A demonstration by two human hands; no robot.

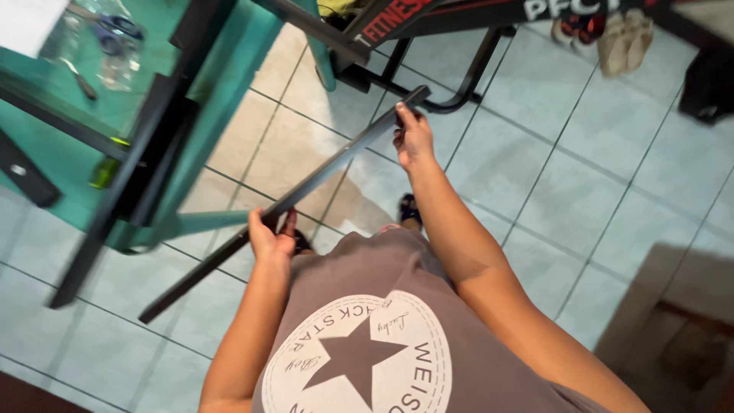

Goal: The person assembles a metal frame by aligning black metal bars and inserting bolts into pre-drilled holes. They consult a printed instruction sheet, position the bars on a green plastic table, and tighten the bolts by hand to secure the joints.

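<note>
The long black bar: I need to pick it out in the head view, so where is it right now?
The long black bar runs diagonally across the middle, over the tiled floor, gripped by the left hand lower down and the right hand near its upper end, beside the glass-topped table.

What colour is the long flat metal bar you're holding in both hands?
Black, matte. The long flat metal bar shows best in the head view, running diagonally over the pale floor tiles.

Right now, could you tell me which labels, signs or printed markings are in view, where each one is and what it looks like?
Black exercise-machine frame panel, top centre above the floor tiles: slanted bar with red and white lettering.
Round white printed emblem on the person's grey shirt, bottom centre: circle with a dark star and ring of lettering.
White paper sheet, top left corner on the glass-topped green table: plain, nothing legible.
No screens or packages show.
</note>
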